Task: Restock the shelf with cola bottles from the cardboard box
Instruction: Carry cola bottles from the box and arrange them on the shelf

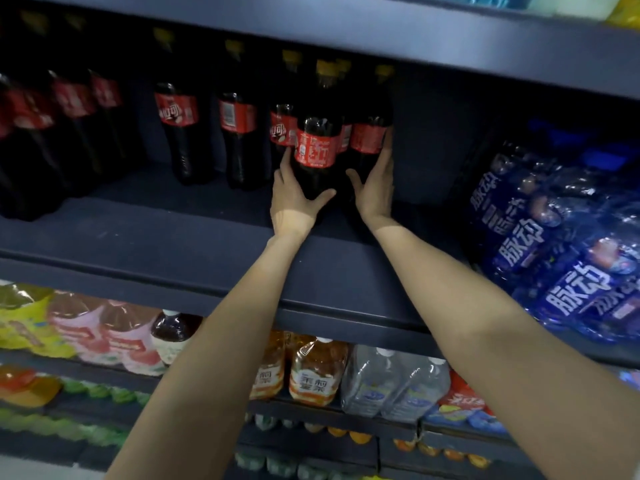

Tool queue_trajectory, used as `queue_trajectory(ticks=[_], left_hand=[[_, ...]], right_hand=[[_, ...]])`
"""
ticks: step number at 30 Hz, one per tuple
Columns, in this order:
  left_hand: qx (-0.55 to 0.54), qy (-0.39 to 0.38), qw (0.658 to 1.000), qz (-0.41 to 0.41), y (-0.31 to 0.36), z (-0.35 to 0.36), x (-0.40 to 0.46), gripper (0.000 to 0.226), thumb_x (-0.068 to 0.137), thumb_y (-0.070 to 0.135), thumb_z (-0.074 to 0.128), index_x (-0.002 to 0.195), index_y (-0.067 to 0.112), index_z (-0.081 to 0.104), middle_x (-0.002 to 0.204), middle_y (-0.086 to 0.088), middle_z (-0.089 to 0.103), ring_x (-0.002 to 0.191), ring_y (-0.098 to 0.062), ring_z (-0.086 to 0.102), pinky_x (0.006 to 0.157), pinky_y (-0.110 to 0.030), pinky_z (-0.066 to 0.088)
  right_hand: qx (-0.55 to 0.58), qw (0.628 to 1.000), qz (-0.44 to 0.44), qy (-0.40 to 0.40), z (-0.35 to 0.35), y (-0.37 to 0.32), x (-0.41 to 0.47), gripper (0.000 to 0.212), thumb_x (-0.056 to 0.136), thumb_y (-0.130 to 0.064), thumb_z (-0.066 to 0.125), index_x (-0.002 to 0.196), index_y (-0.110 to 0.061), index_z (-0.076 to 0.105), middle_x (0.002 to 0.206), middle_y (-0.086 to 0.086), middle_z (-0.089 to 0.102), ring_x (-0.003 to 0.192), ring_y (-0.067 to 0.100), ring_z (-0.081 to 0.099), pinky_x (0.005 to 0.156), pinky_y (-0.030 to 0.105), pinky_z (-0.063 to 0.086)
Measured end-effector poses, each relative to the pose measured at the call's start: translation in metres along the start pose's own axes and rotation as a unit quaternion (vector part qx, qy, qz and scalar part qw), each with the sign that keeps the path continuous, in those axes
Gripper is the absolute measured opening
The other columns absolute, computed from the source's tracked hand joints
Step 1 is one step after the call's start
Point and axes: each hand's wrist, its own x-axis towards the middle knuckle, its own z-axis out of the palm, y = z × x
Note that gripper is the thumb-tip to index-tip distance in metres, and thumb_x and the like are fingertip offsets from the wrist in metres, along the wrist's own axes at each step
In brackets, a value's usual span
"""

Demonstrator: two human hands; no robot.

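Fingers [286, 161] straight on both hands: your left hand [294, 199] and right hand [375, 188] press flat against glossy dark cola bottles [317, 150], frame centre, on the matte blue shelf [173, 230].

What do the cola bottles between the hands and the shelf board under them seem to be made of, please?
Cola bottles: apparently clear glossy plastic, with highlights on their dark shoulders, and shiny red film labels. Shelf board: matte dark blue, probably painted metal; uncertain.
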Motion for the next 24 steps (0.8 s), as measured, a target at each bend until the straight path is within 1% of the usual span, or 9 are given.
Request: queue_trajectory(ticks=[3,6,8,10,14,16,18,21,24], left_hand=[[0.055,-0.034,0.998,-0.021,0.005,-0.013,-0.007,0.108,0.073,0.032,0.080,0.151,0.020,0.007,0.146,-0.009,0.034,0.135,-0.023,0.034,0.099,-0.037,0.041],[0.080,-0.076,0.991,-0.080,0.019,-0.033,-0.019,0.098,0.080,0.029,0.073,0.152,0.016,0.008,0.148,-0.013,0.029,0.137,-0.029,0.029,0.103,-0.040,0.036],[0.103,-0.110,0.982,-0.117,0.031,-0.047,-0.030,0.087,0.085,0.033,0.067,0.151,0.013,0.014,0.150,-0.016,0.025,0.138,-0.033,0.025,0.106,-0.042,0.032],[0.096,-0.135,0.978,-0.125,0.041,-0.059,-0.047,0.077,0.087,0.036,0.063,0.149,0.014,0.023,0.149,-0.014,0.029,0.136,-0.032,0.029,0.107,-0.041,0.031],[0.008,-0.119,0.990,-0.068,0.066,-0.071,-0.104,0.047,0.089,0.034,0.061,0.133,0.021,0.048,0.129,0.003,0.055,0.120,-0.014,0.051,0.101,-0.034,0.042],[-0.053,-0.104,0.993,-0.029,0.084,-0.072,-0.140,0.032,0.091,0.033,0.059,0.122,0.023,0.057,0.113,0.010,0.064,0.107,-0.004,0.058,0.097,-0.032,0.047],[-0.101,-0.104,0.989,0.026,0.100,-0.072,-0.180,0.023,0.094,0.030,0.056,0.113,0.021,0.063,0.102,0.010,0.067,0.098,-0.001,0.062,0.091,-0.032,0.051],[-0.150,-0.135,0.974,0.103,0.119,-0.066,-0.246,0.023,0.097,0.026,0.050,0.104,0.013,0.067,0.094,0.001,0.070,0.090,-0.010,0.066,0.080,-0.035,0.053],[-0.170,-0.194,0.957,0.132,0.136,-0.051,-0.322,0.026,0.097,0.026,0.046,0.098,0.011,0.067,0.086,-0.001,0.070,0.081,-0.013,0.066,0.071,-0.035,0.053]], right_hand=[[-0.030,0.998,0.033,-0.036,-0.008,-0.004,-0.004,0.092,0.085,-0.007,0.064,0.151,-0.021,0.002,0.151,0.019,0.020,0.137,0.033,0.030,0.111,0.043,0.030],[-0.090,0.989,0.085,-0.084,-0.026,-0.011,-0.015,0.086,0.086,-0.016,0.063,0.151,-0.019,0.007,0.156,0.020,0.006,0.142,0.037,0.014,0.116,0.045,0.018],[-0.139,0.979,0.106,-0.108,-0.044,-0.021,-0.027,0.079,0.088,-0.024,0.061,0.151,-0.019,0.013,0.156,0.019,0.009,0.141,0.038,0.017,0.115,0.048,0.019],[-0.145,0.975,0.103,-0.131,-0.066,-0.033,-0.047,0.073,0.089,-0.026,0.059,0.149,-0.019,0.019,0.152,0.018,0.023,0.137,0.037,0.026,0.111,0.048,0.026],[-0.152,0.982,0.008,-0.110,-0.121,-0.056,-0.106,0.058,0.091,-0.021,0.056,0.144,-0.017,0.033,0.131,0.010,0.054,0.117,0.030,0.050,0.095,0.041,0.043],[-0.219,0.970,-0.078,-0.066,-0.150,-0.061,-0.140,0.046,0.090,-0.019,0.054,0.135,-0.014,0.046,0.110,0.007,0.065,0.099,0.027,0.059,0.088,0.039,0.044],[-0.267,0.954,-0.138,-0.004,-0.181,-0.062,-0.179,0.031,0.090,-0.019,0.054,0.118,-0.011,0.060,0.092,0.005,0.068,0.084,0.026,0.063,0.081,0.036,0.045],[-0.291,0.946,-0.129,0.065,-0.240,-0.061,-0.256,0.016,0.090,-0.022,0.058,0.094,-0.009,0.066,0.079,0.004,0.067,0.073,0.024,0.062,0.065,0.032,0.045],[-0.297,0.950,-0.053,0.079,-0.307,-0.061,-0.349,0.014,0.089,-0.020,0.061,0.086,-0.007,0.064,0.072,0.005,0.062,0.067,0.024,0.058,0.059,0.032,0.044]])
